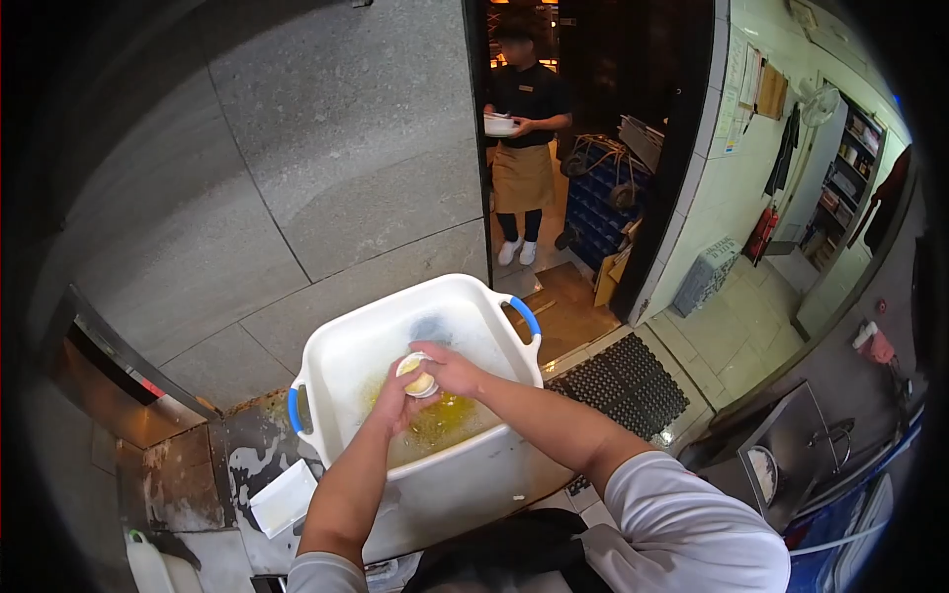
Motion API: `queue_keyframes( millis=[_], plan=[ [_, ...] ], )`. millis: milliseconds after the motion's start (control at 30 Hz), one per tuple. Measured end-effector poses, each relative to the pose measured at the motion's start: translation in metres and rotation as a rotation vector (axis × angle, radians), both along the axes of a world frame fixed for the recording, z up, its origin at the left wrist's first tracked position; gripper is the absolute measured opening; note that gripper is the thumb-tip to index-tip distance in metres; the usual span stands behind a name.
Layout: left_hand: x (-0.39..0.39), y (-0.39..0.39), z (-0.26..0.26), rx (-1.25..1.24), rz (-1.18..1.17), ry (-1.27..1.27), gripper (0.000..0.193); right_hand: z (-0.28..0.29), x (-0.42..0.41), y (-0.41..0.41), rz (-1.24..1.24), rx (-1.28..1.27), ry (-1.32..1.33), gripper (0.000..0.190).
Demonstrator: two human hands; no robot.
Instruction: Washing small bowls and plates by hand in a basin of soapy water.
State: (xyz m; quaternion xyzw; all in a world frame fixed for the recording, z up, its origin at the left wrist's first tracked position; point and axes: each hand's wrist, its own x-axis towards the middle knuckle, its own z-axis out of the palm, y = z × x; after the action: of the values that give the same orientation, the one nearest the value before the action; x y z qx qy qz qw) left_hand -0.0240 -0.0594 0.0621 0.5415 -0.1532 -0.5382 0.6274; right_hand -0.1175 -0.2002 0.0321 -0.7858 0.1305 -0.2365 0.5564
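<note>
Both of my hands meet over a large white plastic tub (337, 356) with blue handle grips. My left hand (394, 404) is closed around the lower left side of a small white cup (420, 376), with pale yellowish matter inside it. From the right, my right hand (451, 370) touches the cup, its fingers at the cup's rim and opening. Below them the tub holds cloudy, yellowish liquid (437, 426) with foam and small bits. A dark object or patch shows under the foam near the tub's far wall; what it is, I cannot tell.
A rectangular white dish (284, 498) lies left of the tub. Beyond the tub, a person (525, 126) holding white dishware stands in a doorway beside a loaded blue crate stack (597, 215). A black rubber mat (623, 385) lies on the floor at right; a steel bin lid (793, 445) stands nearby.
</note>
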Motion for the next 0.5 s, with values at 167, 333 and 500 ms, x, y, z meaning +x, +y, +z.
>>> queue_keyframes(
  millis=[167,333,500],
  plan=[
    [0.007,0.016,0.003,-0.066,0.094,-0.924,0.039,0.027,-0.008,0.009,-0.013,-0.301,-0.023,0.045],
    [-0.012,0.025,0.017,-0.028,-0.025,-1.566,0.048,0.018,-0.018,-0.005,-0.145,-0.388,0.178,0.049],
    [-0.017,0.027,0.025,0.071,0.023,-1.733,0.052,0.012,-0.017,0.001,-0.148,-0.480,0.233,0.049]
  ],
)
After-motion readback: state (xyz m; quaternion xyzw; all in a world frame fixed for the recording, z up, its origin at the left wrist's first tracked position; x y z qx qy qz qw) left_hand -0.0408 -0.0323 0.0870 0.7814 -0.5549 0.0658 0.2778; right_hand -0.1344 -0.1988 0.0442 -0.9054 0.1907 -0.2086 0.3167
